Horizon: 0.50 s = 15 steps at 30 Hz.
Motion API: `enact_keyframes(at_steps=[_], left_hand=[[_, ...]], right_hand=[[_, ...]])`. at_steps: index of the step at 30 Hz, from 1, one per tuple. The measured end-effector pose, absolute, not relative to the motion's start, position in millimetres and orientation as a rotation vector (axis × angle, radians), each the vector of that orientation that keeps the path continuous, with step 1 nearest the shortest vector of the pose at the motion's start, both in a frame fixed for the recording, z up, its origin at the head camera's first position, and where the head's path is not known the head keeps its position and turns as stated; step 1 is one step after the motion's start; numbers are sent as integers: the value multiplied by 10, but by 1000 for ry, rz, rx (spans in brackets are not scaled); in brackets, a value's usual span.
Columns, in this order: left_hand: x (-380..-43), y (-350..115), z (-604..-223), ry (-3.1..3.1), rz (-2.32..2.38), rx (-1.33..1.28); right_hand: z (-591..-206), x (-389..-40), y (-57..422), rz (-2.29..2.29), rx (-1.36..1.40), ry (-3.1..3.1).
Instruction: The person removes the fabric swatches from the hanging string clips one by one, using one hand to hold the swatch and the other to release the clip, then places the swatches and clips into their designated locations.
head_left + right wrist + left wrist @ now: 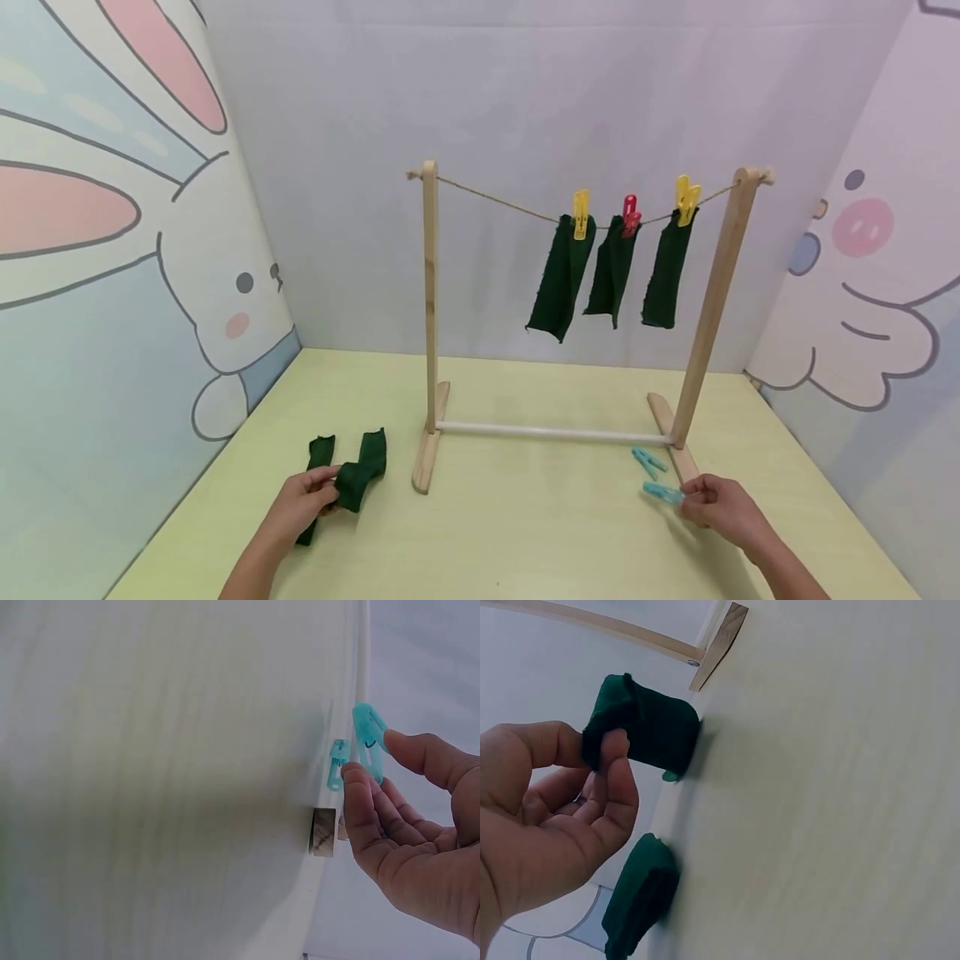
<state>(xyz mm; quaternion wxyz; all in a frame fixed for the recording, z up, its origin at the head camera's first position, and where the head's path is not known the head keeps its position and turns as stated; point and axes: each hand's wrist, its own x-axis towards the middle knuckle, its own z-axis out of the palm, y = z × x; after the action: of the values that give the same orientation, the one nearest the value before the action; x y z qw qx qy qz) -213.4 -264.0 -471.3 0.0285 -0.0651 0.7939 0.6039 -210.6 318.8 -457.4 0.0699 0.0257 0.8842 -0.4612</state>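
Observation:
My left hand (303,502) pinches one end of a dark green cloth strip (363,468) between thumb and fingers, and the strip bends down toward the table. A second green cloth strip (321,452) lies beside it, partly hidden behind that hand. At the lower right, my right hand (723,508) holds a light blue clothespin (662,492) by its handle end; in the right wrist view this clothespin (367,742) sits between thumb and fingers. Another light blue clothespin (648,461) lies on the table just beyond it, near the stand's right foot.
A wooden stand (431,292) with a sagging string (495,200) occupies the middle and right. Three green cloth pieces (562,279) hang there from yellow clothespins (581,215) and a red clothespin (631,218). A white rod (555,432) joins the stand's feet. Printed walls border the pale table (525,533).

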Motion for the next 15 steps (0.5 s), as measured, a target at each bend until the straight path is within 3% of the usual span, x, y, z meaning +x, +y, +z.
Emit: enact_keyframes(at_steps=[9, 15], left_hand=[[-2028, -2764, -4725, 2348, 1653, 19], [-1998, -2771, -4739, 2392, 1560, -53]], right_hand=[[-4624, -2132, 3222, -1359, 40, 2671], [-4660, -2211, 3201, -1272, 47, 2738]])
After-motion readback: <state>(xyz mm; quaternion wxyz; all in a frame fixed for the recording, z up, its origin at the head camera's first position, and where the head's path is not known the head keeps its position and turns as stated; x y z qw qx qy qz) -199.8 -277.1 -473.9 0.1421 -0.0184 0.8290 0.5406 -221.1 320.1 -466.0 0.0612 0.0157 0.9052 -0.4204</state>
